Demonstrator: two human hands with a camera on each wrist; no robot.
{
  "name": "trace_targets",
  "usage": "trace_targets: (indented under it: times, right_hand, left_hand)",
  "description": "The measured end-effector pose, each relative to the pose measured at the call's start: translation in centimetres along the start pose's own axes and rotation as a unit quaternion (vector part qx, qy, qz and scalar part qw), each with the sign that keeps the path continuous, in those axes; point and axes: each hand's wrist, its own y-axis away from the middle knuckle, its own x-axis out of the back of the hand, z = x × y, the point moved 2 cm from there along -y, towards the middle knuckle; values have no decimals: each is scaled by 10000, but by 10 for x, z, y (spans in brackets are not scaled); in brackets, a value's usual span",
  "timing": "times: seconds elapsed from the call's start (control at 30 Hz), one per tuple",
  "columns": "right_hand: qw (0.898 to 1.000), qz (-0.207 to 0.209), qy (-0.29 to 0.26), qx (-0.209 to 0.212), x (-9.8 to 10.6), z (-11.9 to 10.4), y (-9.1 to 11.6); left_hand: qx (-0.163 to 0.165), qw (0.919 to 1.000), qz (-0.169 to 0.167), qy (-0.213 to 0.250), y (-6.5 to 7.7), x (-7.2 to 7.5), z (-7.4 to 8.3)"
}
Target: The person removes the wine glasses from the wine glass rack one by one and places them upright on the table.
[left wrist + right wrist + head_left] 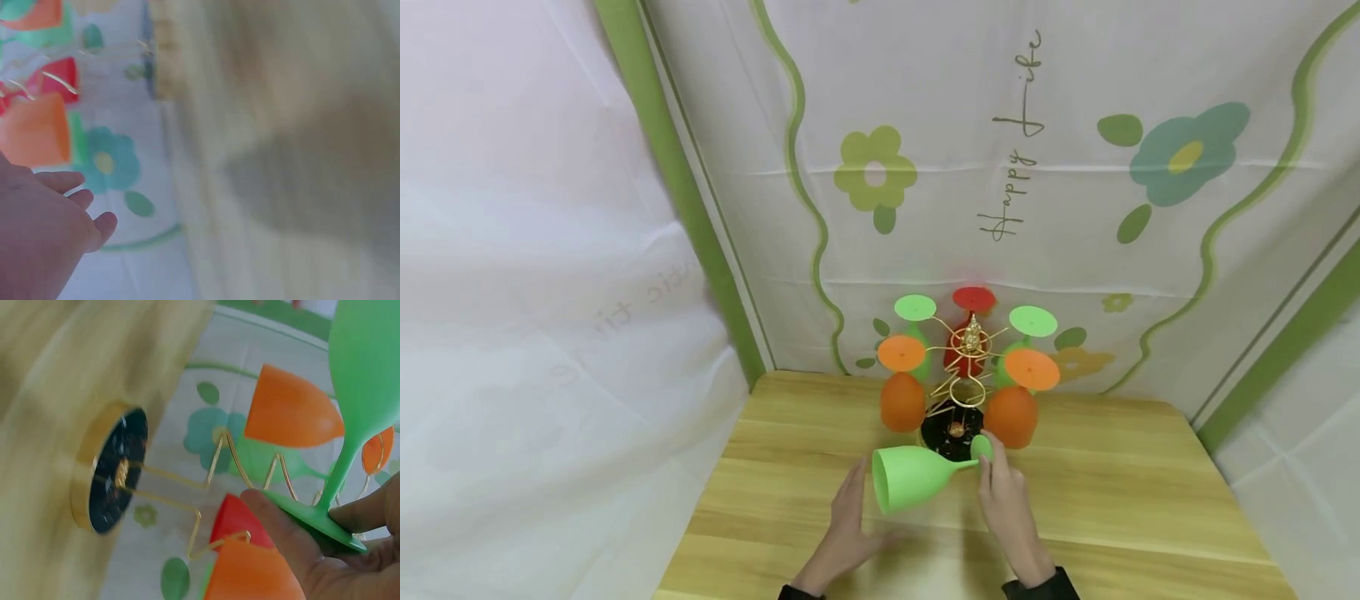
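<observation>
A light green plastic goblet (917, 477) lies sideways in the air above the table, its mouth toward the left. My right hand (1009, 504) pinches its round foot, thumb and fingers on either side of the disc; the right wrist view shows the foot (312, 519) and stem close up. By the goblet's rim is my left hand (846, 533), fingers extended and holding nothing. Just beyond stands a gold wire goblet rack (967, 392) on a round black base (936, 427). Upside down on it hang two orange goblets (904, 404), a red goblet (973, 298) and two green goblets (1033, 321).
The wooden table (1120, 492) reaches back to a white curtain (940, 100) printed with flowers and lettering. More white cloth (535, 250) hangs at the left, edged by a green strip (677, 183). The rack stands near the table's back edge.
</observation>
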Motion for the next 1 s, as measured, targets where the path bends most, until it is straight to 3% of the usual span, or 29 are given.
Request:
trace_targets:
  times: [0.23, 0.53, 0.73, 0.87, 1.0]
  right_hand:
    - [9980, -231, -513, -305, -13, -1, 9]
    - [9922, -412, -975, -651, -30, 9, 22]
    - [9872, -690, -1264, -688, -43, 14, 34]
    - [9868, -889, -1183, -662, -49, 14, 41]
    - [9831, -1187, -1237, -646, -57, 15, 48]
  left_hand:
    - [-53, 9970, 135, 765, -8, 0, 24]
    - [-207, 9947, 405, 918, -4, 5, 32]
    - [-1048, 9857, 696, 1117, -5, 7, 34]
    - [-1593, 9727, 642, 1561, -6, 7, 37]
    - [-1865, 9633, 585, 1842, -7, 8, 42]
